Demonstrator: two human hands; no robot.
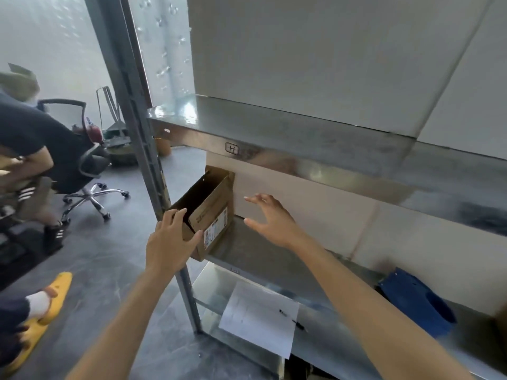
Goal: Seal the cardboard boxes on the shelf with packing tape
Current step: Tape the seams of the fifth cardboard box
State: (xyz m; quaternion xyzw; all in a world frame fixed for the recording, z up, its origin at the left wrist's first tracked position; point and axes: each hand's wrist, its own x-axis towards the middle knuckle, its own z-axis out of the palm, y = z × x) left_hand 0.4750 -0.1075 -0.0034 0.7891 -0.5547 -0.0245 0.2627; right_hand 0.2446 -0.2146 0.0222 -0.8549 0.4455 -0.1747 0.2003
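A small open cardboard box (211, 215) with a printed label sits at the left end of the middle metal shelf (263, 253), its near corner overhanging the edge. My left hand (170, 239) grips the box's near corner, fingers curled over the rim and thumb on the labelled side. My right hand (270, 219) hovers just right of the box with fingers spread, touching nothing. No tape is in view.
A large pale carton (315, 207) stands behind my right hand. Above is another shelf (301, 138) with big white boxes. The lower shelf carries a sheet of paper (260, 316), a pen (292, 319) and a blue bag (417, 300). A seated person (30, 141) in an office chair is at left.
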